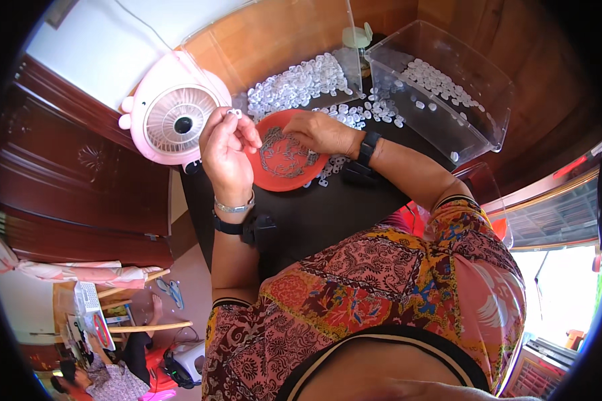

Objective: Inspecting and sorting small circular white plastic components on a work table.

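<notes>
Left hand (227, 152): we pinch white plastic clip (235, 113) at fingertips. Right hand (320, 131): red bowl (266, 180), metal nails (284, 166) below fingers; can't tell grasp.

We see an orange-red bowl (282, 184), silvery-grey pins (269, 157), translucent white pieces (304, 79), a black table (301, 230) and a pale pink fan (176, 110) with a black hub (182, 125). The shirt (354, 267) before us mixes red, pink, mustard, blue and maroon in floral and scrollwork patterns, its black neckline (381, 331) striped cream. We also note a silver bracelet (235, 208) and a dark reddish-brown cabinet (83, 157).
</notes>
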The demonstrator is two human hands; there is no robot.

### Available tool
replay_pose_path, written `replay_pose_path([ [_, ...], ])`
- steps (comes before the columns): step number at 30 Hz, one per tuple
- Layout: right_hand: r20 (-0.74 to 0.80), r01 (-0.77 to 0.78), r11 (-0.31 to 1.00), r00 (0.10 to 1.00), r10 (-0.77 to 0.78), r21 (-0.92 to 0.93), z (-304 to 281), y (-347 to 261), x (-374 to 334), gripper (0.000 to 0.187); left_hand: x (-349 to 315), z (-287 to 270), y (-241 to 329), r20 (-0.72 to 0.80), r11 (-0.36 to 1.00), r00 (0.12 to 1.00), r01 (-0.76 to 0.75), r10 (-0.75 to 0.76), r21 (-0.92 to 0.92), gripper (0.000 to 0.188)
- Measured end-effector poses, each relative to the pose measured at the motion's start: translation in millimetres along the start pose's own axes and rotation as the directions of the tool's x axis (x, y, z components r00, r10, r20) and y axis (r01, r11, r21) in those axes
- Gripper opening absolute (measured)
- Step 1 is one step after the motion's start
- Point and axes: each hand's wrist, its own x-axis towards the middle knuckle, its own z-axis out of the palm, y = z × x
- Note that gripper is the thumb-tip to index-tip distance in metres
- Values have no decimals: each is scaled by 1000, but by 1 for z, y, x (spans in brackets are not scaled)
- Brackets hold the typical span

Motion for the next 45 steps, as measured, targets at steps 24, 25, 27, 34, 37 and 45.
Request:
replay_pose_path([
  [24, -21, -119, 988, 993, 117, -103, -13, 13, 3, 27, 23, -17, -18, -30, 986, 989, 144, -147, -83, 19],
  [25, -30, -112, 992, 993, 111, -52, -12, 10, 4, 29, 14, -18, -12, -46, 981, 984, 166, -171, -102, 19],
  [27, 7, -181, 983, 983, 181, -20, -18, -1, 10, 31, 10, -16, -15, -46, 974, 984, 160, -169, -158, 19],
  [34, 155, -229, 866, 972, 178, 444, -35, -22, 16, 26, -11, -14, 7, 46, 965, 988, 134, -148, 224, 20],
  [37, 200, -284, 791, 958, 207, 542, -41, -31, 19, 18, -15, -15, 16, 63, 968, 986, 137, -153, 210, 19],
  [45, 175, -376, 706, 923, 343, 600, -45, -43, 28, 22, 13, -30, -16, 175, 873, 969, 71, -175, 482, 16],
])
